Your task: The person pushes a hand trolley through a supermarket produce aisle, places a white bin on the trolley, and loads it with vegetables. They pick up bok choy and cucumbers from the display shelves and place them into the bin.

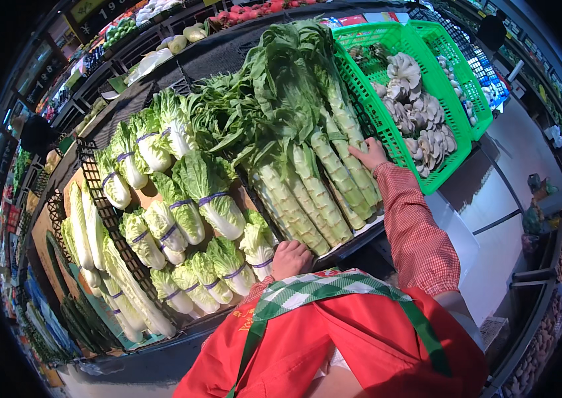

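A bundle of celtuce (306, 199) lies side by side, pale ridged stems toward me and dark leaves at the far end. My right hand (371, 154) touches the rightmost stem with its fingertips; whether it grips the stem is unclear. At the front edge of the stand, my left hand (292, 258) is curled near the stem ends, its fingertips partly hidden. Just left of it stands a small napa cabbage (257, 248) with a purple band. More banded napa cabbages (221, 214) fill the section to the left.
Right of the celtuce, a green plastic crate (410, 171) holds oyster mushrooms (428, 114). A second green crate (482, 112) adjoins it. A black mesh divider (117, 229) separates the cabbages from long pale cabbages (134, 288). Cucumbers (82, 323) lie farther left.
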Demonstrator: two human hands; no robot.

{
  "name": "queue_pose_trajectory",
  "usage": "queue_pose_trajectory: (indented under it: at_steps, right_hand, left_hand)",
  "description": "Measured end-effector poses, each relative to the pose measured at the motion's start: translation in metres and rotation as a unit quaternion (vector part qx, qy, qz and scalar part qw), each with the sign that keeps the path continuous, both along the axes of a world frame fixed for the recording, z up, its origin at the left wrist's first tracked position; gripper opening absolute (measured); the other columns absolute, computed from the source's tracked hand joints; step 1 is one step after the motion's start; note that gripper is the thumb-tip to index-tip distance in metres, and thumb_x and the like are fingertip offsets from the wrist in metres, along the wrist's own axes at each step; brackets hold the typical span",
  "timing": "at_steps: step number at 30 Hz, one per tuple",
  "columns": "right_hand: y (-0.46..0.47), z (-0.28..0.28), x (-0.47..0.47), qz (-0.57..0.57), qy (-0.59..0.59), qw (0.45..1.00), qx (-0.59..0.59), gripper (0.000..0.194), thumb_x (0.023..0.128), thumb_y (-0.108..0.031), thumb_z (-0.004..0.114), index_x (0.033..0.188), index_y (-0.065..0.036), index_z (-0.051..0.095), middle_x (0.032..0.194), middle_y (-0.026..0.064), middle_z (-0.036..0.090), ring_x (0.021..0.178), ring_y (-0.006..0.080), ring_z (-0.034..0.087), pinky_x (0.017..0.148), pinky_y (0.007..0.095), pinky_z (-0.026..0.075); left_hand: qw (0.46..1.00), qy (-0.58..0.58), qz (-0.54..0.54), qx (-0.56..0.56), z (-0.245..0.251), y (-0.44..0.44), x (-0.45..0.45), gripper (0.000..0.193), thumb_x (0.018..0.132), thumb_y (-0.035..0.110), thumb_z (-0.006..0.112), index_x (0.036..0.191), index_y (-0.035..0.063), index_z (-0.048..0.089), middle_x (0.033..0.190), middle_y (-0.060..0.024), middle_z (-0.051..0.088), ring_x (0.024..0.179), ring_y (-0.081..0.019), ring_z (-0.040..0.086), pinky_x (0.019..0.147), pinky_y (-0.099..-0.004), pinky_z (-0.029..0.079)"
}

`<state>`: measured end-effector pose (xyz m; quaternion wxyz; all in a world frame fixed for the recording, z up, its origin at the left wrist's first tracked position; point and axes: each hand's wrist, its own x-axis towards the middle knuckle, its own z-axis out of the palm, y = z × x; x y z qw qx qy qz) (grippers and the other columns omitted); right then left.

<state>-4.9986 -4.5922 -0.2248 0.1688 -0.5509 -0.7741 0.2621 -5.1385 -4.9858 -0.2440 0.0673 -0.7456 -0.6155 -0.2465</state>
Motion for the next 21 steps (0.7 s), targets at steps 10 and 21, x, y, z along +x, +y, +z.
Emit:
queue_pose_trajectory:
  at_steps: [10, 21]
  right_hand:
    - [0.008, 0.037, 0.025, 0.068, 0.104, 0.991, 0.038, 0.058, 0.080, -0.052, 0.082, 0.093, 0.001, 0.062, 0.082, 0.0106, 0.063, 0.075, 0.0202, 0.057, 0.072, 0.0368, 0.049]
    - [-0.094, 0.095, 0.029, 0.140, 0.245, 0.959, 0.020, 0.055, 0.071, -0.026, 0.089, 0.108, 0.000, 0.057, 0.096, 0.0130, 0.068, 0.084, 0.0225, 0.068, 0.077, 0.0368, 0.055]
  left_hand:
    - [1.000, 0.007, -0.012, -0.011, 0.004, -0.001, -0.003, 0.010, 0.070, 0.021, 0.066, 0.074, 0.0138, 0.060, 0.074, 0.0005, 0.052, 0.079, -0.0182, 0.056, 0.074, -0.0326, 0.042]
    - [0.922, -0.373, -0.042, -0.099, 0.111, 0.101, -0.031, 0.038, 0.092, 0.025, 0.073, 0.122, 0.0007, 0.067, 0.110, -0.0176, 0.071, 0.102, -0.0293, 0.069, 0.089, -0.0393, 0.054]
